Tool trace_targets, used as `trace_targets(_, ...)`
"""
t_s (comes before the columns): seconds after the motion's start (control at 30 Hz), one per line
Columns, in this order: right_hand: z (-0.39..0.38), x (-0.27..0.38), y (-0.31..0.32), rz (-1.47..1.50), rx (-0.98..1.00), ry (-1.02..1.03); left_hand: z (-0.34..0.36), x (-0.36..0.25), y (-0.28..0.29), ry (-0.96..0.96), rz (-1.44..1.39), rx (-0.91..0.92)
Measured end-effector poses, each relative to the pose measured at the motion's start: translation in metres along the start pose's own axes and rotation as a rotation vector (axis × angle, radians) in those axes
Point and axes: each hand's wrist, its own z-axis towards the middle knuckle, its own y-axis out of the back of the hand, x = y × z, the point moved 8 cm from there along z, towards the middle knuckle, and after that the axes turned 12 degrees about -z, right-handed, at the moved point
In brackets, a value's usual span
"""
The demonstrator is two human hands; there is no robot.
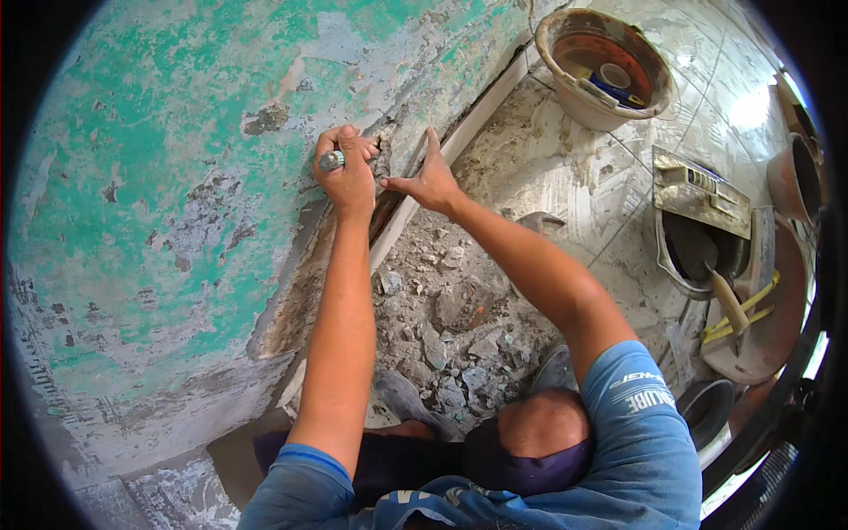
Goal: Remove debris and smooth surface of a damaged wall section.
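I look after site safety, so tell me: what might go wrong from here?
The tool in the left hand could slip and nick the right hand, which is bare and spread close beside it. Loose rubble around the shoes might shift and unsettle the footing. The chipped wall may shed more flakes.

White lettering [650, 403] on a blue shirt [565, 503]

Two rows of block letters stand on the right sleeve [632, 433], slanting upward toward the right; larger pale print [433, 495] crosses the shirt's front, broken by folds and too partial to make out as words.
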Motion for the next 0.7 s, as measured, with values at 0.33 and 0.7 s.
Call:
trace_targets(0.33, -0.018, -0.048, -0.035, 0.308, 0.003, 0.019, -0.044, 0.042, -0.013, 0.194, -0.15, -0.126)
trace_targets(0.7, -0.148, -0.119, -0.043, 0.302, 0.789, -0.413, -0.12, 0.038, 0.045, 0.398, -0.097, -0.163)
